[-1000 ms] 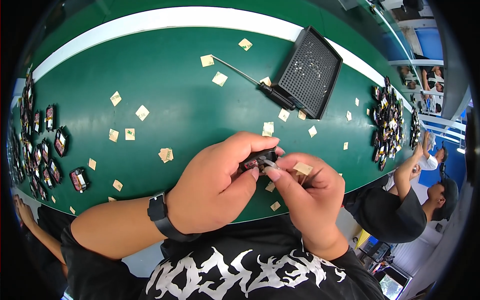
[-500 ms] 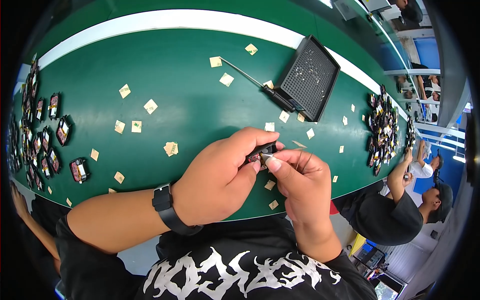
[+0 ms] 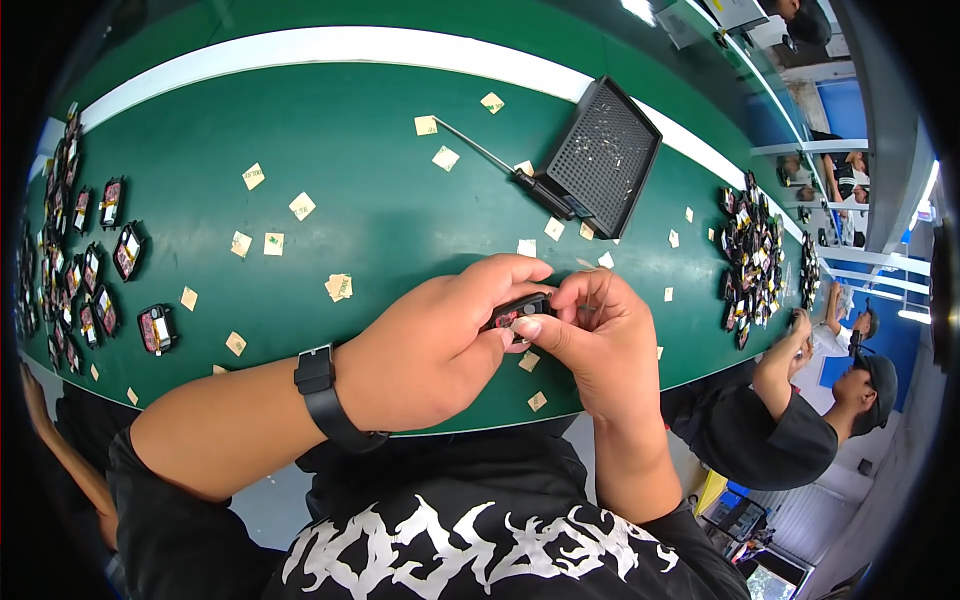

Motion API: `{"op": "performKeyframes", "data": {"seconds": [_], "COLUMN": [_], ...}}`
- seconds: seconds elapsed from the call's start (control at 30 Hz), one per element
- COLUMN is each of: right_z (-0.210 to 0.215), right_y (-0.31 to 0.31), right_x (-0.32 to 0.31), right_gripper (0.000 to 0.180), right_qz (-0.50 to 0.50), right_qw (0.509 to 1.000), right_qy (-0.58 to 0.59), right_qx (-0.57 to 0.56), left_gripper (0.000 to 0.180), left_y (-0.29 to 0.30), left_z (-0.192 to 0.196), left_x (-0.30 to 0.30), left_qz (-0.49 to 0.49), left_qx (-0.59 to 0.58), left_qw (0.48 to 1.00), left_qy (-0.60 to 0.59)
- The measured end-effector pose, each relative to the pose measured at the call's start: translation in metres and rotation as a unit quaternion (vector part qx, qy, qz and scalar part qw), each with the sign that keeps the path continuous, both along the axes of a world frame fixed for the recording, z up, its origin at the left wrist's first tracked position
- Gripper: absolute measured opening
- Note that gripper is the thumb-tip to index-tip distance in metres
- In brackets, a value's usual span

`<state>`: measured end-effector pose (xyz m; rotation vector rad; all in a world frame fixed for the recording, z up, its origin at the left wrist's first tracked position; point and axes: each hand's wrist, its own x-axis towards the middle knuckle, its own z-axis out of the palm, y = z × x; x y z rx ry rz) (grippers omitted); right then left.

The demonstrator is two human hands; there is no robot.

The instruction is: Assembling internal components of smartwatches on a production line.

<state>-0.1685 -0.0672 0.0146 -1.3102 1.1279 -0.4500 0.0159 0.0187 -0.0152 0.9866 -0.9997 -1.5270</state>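
Observation:
A small black plastic housing (image 3: 517, 310) with a reddish part inside is held just above the green table. My left hand (image 3: 425, 345) is closed around it, thumb along the near side and fingers behind. The thumb of my right hand (image 3: 612, 345) presses on the housing's open face, and its forefinger is bent at the right end. My fingers hide much of the housing. Small cream paper squares (image 3: 529, 361) lie on the table near my hands.
A black perforated tray (image 3: 605, 150) stands at the back right, a screwdriver (image 3: 530, 183) against its left edge. Similar black housings (image 3: 127, 250) are spread at the left, and a heap of them (image 3: 752, 255) lies at the right. Another person (image 3: 790, 425) sits at the right.
My right hand was pinching at the inside of the housing; its thumb now lies flatter across it, with the other fingers curled farther back. The view has shifted slightly.

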Motion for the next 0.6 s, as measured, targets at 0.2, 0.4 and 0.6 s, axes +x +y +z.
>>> {"op": "performKeyframes", "data": {"seconds": [0.2,0.4,0.6], "right_z": [0.011,0.019,0.022], "right_y": [0.000,0.004,0.007], "right_x": [-0.003,-0.008,-0.006], "right_gripper": [0.013,0.011,0.013], "right_qz": [-0.006,-0.007,0.022], "right_qw": [0.997,0.995,0.999], "right_qy": [-0.026,-0.042,0.005], "right_qx": [0.076,0.086,0.035], "left_gripper": [0.037,0.028,0.025], "left_y": [-0.004,-0.008,0.000], "left_z": [0.005,0.022,0.013], "left_x": [-0.002,0.001,-0.002], "left_qz": [0.009,-0.043,-0.020], "left_qx": [-0.043,0.073,0.021], "left_qw": [0.989,0.992,0.990], "left_qy": [-0.142,-0.090,-0.135]}}
